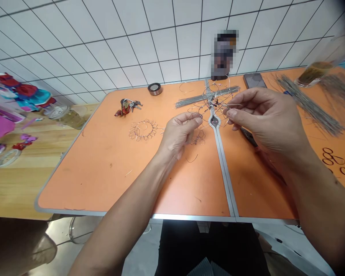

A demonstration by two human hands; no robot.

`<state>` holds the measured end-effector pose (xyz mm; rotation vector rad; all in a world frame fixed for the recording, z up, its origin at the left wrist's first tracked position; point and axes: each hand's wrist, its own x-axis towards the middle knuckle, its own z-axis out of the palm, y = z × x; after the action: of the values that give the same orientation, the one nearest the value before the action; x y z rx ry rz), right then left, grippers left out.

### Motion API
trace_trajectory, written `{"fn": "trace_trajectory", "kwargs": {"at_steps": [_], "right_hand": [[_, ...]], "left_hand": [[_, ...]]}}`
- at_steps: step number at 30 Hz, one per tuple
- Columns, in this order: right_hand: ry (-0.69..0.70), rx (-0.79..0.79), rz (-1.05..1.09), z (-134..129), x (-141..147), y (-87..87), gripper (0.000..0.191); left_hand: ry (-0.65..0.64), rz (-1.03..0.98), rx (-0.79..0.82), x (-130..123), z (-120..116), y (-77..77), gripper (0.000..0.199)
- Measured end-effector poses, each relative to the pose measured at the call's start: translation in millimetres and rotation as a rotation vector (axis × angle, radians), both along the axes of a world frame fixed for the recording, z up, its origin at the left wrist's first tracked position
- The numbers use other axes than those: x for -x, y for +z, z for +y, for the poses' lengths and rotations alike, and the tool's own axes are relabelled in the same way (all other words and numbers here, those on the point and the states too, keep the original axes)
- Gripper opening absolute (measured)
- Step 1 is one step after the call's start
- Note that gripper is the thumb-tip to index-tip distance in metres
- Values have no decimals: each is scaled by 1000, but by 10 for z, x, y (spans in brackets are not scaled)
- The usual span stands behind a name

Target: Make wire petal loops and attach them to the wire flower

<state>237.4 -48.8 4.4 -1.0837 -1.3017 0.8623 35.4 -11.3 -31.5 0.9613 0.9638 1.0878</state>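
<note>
Two hands are at work above the orange bench (pixel 97 165), a bit right of the middle of the frame. Between them is a loopy wire shape (pixel 214 102) with a dark, tangled middle. The left hand (pixel 201 117) has its thumb and finger pressed together, and it seems to pinch the shape's near edge. The right hand (pixel 227 111) seems to pinch a thin wire on the other side. The wire is too thin to be quite sure.

This looks like the bending or twisting part. The next move calls for one hand to keep still while the other turns the wire gently, so the loops don't get squashed.

A wire ring (pixel 145 138) lies left of the middle, and a bunch of straight wires (pixel 186 101) lies behind the hands.
</note>
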Motion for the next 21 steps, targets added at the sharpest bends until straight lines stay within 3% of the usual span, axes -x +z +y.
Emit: {"fn": "trace_trajectory", "kwargs": {"at_steps": [7,21], "right_hand": [[-2,27,-83,-31,2,14,16],[-62,87,-36,-44,47,33,10]], "left_hand": [[3,-9,7,-13,5,-2,29],[9,-5,1,0,-6,11,32]]}}
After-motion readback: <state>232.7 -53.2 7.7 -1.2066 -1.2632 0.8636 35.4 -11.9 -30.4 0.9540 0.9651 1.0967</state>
